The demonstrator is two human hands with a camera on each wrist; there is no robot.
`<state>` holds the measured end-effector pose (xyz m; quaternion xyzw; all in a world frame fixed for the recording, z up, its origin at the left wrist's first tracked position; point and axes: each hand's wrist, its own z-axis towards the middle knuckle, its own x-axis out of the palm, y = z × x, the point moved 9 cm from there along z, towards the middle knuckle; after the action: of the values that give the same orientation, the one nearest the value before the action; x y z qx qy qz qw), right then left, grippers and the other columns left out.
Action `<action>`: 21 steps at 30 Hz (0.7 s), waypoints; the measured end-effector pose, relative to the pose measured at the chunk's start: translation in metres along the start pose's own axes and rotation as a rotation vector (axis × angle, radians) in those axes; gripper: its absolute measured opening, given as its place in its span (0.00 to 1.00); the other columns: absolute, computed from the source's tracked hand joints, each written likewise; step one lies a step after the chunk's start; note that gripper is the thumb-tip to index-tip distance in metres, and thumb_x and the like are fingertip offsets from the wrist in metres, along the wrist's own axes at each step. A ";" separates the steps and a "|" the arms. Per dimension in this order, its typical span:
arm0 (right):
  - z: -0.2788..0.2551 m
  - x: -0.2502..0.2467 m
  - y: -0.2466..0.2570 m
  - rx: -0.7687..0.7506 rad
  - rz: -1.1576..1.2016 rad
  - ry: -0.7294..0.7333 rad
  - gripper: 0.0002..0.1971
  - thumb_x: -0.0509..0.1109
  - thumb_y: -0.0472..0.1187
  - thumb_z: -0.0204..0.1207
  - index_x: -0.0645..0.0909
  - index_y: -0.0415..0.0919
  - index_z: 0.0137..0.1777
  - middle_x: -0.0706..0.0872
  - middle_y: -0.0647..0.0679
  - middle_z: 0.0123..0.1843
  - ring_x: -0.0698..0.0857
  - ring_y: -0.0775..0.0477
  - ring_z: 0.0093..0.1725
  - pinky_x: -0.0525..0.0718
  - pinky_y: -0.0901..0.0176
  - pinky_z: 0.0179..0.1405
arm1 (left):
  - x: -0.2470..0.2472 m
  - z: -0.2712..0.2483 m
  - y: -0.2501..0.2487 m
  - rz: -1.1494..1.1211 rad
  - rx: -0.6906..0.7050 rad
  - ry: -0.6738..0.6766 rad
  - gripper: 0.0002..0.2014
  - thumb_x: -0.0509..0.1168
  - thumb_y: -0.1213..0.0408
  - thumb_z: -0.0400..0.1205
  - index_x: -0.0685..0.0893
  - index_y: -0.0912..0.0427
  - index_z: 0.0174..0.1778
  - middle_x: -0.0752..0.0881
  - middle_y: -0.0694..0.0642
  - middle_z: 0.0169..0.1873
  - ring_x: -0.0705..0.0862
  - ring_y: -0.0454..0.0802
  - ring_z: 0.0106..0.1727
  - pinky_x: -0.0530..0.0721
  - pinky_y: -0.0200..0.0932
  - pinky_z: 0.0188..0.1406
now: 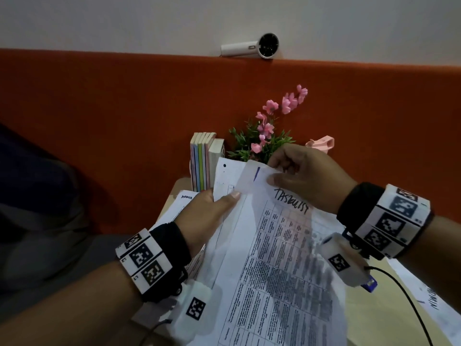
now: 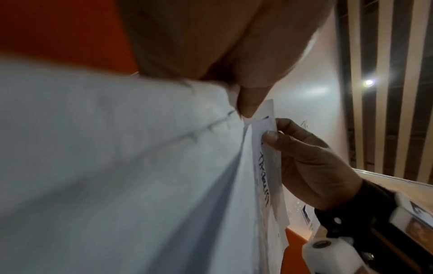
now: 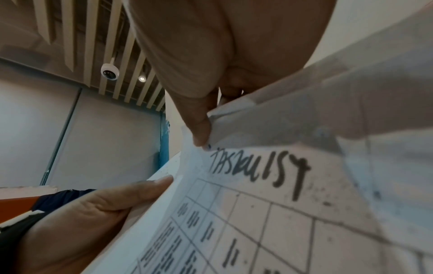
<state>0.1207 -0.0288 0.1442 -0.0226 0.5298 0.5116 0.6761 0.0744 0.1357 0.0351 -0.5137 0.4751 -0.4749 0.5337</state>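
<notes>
A printed sheet (image 1: 279,248) with a table and handwritten heading is held up in front of me, seen close in the right wrist view as the sheet (image 3: 269,213). My right hand (image 1: 299,176) pinches its top edge, thumb in front and fingers behind the paper. My left hand (image 1: 212,211) grips the left side of a stack of sheets (image 1: 225,181), thumb lying on top. In the left wrist view the left thumb (image 2: 248,103) presses the papers (image 2: 117,166) and the right hand (image 2: 309,163) holds the top sheet's corner.
More papers (image 1: 431,300) lie on the table (image 1: 359,328) at the right and under the left hand. Upright books (image 1: 203,161), a pink flower plant (image 1: 269,128) and a pink object (image 1: 321,143) stand against the orange partition (image 1: 124,108). A white hair dryer (image 1: 252,47) rests on top.
</notes>
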 end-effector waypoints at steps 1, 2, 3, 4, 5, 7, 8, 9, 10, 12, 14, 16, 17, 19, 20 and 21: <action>0.001 0.002 0.000 -0.003 -0.012 0.018 0.06 0.77 0.43 0.76 0.83 0.49 0.48 0.83 0.55 0.39 0.78 0.62 0.34 0.77 0.73 0.33 | 0.004 -0.002 -0.004 0.009 0.019 0.015 0.14 0.66 0.53 0.86 0.90 0.58 0.59 0.93 0.53 0.53 0.90 0.55 0.58 0.82 0.62 0.69; 0.002 0.003 0.001 -0.008 -0.028 0.026 0.05 0.77 0.45 0.76 0.84 0.49 0.47 0.83 0.56 0.39 0.78 0.63 0.33 0.76 0.74 0.32 | 0.008 -0.003 -0.007 0.010 0.033 0.030 0.14 0.64 0.55 0.87 0.89 0.57 0.61 0.93 0.52 0.54 0.90 0.53 0.58 0.82 0.60 0.69; 0.003 0.002 0.003 -0.013 -0.039 0.026 0.05 0.76 0.47 0.76 0.84 0.49 0.45 0.82 0.56 0.38 0.78 0.64 0.32 0.76 0.74 0.31 | 0.011 -0.004 -0.009 -0.001 0.045 0.043 0.13 0.64 0.57 0.87 0.88 0.57 0.62 0.92 0.51 0.55 0.90 0.52 0.59 0.81 0.60 0.70; 0.004 0.002 0.003 -0.014 -0.043 0.025 0.06 0.76 0.48 0.76 0.84 0.48 0.43 0.82 0.56 0.37 0.78 0.65 0.32 0.76 0.74 0.31 | 0.013 -0.005 -0.010 -0.011 0.055 0.052 0.13 0.63 0.58 0.87 0.88 0.57 0.62 0.92 0.50 0.56 0.90 0.51 0.59 0.81 0.58 0.70; 0.005 0.001 0.004 -0.011 -0.039 0.027 0.07 0.76 0.49 0.75 0.84 0.47 0.42 0.83 0.56 0.37 0.78 0.65 0.32 0.76 0.74 0.30 | 0.015 -0.006 -0.011 -0.014 0.059 0.060 0.12 0.63 0.59 0.87 0.88 0.56 0.62 0.92 0.50 0.55 0.90 0.50 0.59 0.82 0.57 0.70; 0.007 0.000 0.004 -0.002 -0.019 0.042 0.09 0.76 0.50 0.74 0.84 0.46 0.40 0.83 0.55 0.35 0.78 0.64 0.30 0.76 0.73 0.28 | 0.017 -0.008 -0.012 -0.018 0.060 0.068 0.12 0.62 0.58 0.87 0.88 0.56 0.60 0.92 0.50 0.54 0.90 0.49 0.58 0.83 0.55 0.69; 0.007 0.000 0.004 0.001 -0.006 0.050 0.09 0.76 0.50 0.74 0.84 0.46 0.39 0.83 0.55 0.33 0.78 0.64 0.29 0.76 0.72 0.27 | 0.018 -0.009 -0.012 -0.025 0.062 0.076 0.12 0.62 0.57 0.87 0.88 0.56 0.59 0.93 0.51 0.54 0.91 0.50 0.58 0.83 0.56 0.68; 0.007 0.000 0.003 0.004 0.003 0.058 0.10 0.76 0.50 0.74 0.84 0.46 0.38 0.83 0.55 0.32 0.77 0.64 0.28 0.75 0.72 0.26 | 0.019 -0.010 -0.012 -0.034 0.065 0.086 0.12 0.62 0.56 0.87 0.88 0.56 0.58 0.93 0.52 0.54 0.91 0.51 0.58 0.83 0.57 0.68; 0.007 0.000 0.003 0.006 0.007 0.063 0.10 0.76 0.50 0.74 0.84 0.46 0.37 0.83 0.55 0.31 0.77 0.64 0.27 0.75 0.72 0.26 | 0.020 -0.010 -0.012 -0.034 0.068 0.088 0.12 0.62 0.57 0.87 0.88 0.56 0.58 0.92 0.52 0.55 0.91 0.52 0.58 0.83 0.58 0.68; 0.007 0.001 0.002 0.011 0.000 0.066 0.11 0.75 0.52 0.75 0.84 0.46 0.37 0.82 0.55 0.30 0.76 0.64 0.26 0.74 0.73 0.24 | 0.021 -0.010 -0.012 -0.025 0.076 0.086 0.12 0.62 0.58 0.87 0.88 0.56 0.59 0.92 0.54 0.54 0.91 0.53 0.57 0.83 0.59 0.67; 0.007 0.002 0.001 0.012 -0.019 0.068 0.13 0.73 0.54 0.75 0.83 0.45 0.38 0.81 0.53 0.30 0.75 0.63 0.25 0.72 0.72 0.23 | 0.024 -0.010 -0.012 -0.012 0.081 0.100 0.13 0.62 0.58 0.87 0.87 0.58 0.61 0.92 0.55 0.54 0.91 0.54 0.57 0.84 0.60 0.67; 0.007 0.003 0.000 0.014 -0.040 0.069 0.13 0.71 0.56 0.75 0.83 0.48 0.38 0.80 0.54 0.28 0.74 0.62 0.23 0.71 0.72 0.21 | 0.027 -0.010 -0.010 -0.022 0.078 0.126 0.14 0.61 0.58 0.87 0.86 0.59 0.63 0.92 0.56 0.55 0.91 0.55 0.58 0.84 0.60 0.67; 0.006 0.003 0.000 0.015 -0.051 0.069 0.14 0.70 0.57 0.76 0.82 0.49 0.37 0.79 0.55 0.27 0.73 0.62 0.23 0.70 0.73 0.20 | 0.028 -0.010 -0.010 -0.026 0.077 0.139 0.15 0.61 0.58 0.87 0.85 0.59 0.64 0.92 0.56 0.56 0.90 0.55 0.58 0.84 0.60 0.67; 0.006 0.004 0.000 0.017 -0.070 0.069 0.14 0.69 0.58 0.76 0.81 0.50 0.37 0.78 0.55 0.27 0.74 0.62 0.22 0.70 0.73 0.19 | 0.030 -0.011 -0.009 -0.021 0.080 0.154 0.16 0.60 0.57 0.87 0.85 0.59 0.66 0.92 0.56 0.57 0.90 0.55 0.59 0.83 0.60 0.68; 0.006 0.004 -0.001 0.017 -0.077 0.067 0.14 0.68 0.58 0.76 0.81 0.50 0.37 0.78 0.55 0.26 0.74 0.62 0.22 0.70 0.73 0.19 | 0.031 -0.011 -0.009 -0.018 0.083 0.158 0.16 0.60 0.57 0.87 0.84 0.59 0.66 0.92 0.56 0.57 0.90 0.54 0.59 0.83 0.60 0.68; 0.006 0.004 -0.001 0.015 -0.086 0.064 0.15 0.68 0.59 0.76 0.80 0.50 0.36 0.78 0.55 0.26 0.74 0.62 0.22 0.69 0.73 0.19 | 0.032 -0.012 -0.009 -0.015 0.086 0.162 0.16 0.60 0.57 0.88 0.84 0.59 0.67 0.92 0.55 0.57 0.90 0.54 0.60 0.83 0.60 0.68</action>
<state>0.1255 -0.0227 0.1432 -0.0565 0.5534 0.4769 0.6805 0.0657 0.1028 0.0434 -0.4538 0.4920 -0.5388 0.5115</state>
